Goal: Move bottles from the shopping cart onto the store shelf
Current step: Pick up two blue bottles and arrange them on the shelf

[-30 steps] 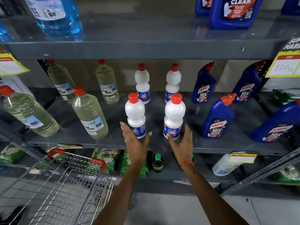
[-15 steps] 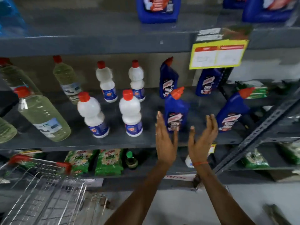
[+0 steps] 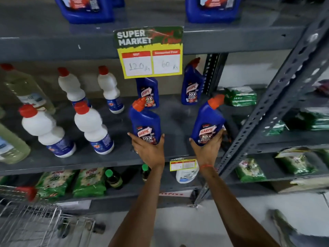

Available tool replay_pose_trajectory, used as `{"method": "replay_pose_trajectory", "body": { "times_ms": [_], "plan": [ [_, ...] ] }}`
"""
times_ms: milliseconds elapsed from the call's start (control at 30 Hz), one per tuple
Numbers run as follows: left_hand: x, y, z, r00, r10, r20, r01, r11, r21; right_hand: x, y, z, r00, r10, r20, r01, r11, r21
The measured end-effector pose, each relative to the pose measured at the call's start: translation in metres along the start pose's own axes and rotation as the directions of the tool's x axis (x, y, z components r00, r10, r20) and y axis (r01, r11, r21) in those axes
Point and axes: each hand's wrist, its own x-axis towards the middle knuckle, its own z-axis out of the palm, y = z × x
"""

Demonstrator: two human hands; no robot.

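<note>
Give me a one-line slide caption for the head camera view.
Left hand and right hand each grip a blue red-capped Harpic bottle on the grey metal shelf.

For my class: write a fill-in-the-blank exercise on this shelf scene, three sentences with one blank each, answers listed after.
1. Each hand, the left hand and the right hand, grips a ____ bottle with an orange cap.
2. The price tag is headed SUPER ____.
3. The two front white bottles have ____ caps.

Answers: blue; MARKET; red

glossy blue plastic bottles (image 3: 145,122); matt grey shelf (image 3: 178,120), seemingly painted metal; paper price tag (image 3: 150,56).
</note>
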Motion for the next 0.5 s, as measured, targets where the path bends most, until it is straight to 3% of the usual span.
{"method": "replay_pose_trajectory", "body": {
  "times_ms": [500],
  "plan": [
    [-0.0022, 0.0003, -0.0072, 1.0, 0.019, 0.005, -0.02, 0.993, 0.115, 0.0018, 0.0036, -0.0021, 0.999, -0.003, -0.032, 0.003, 1.0, 0.009]
  ]
}}
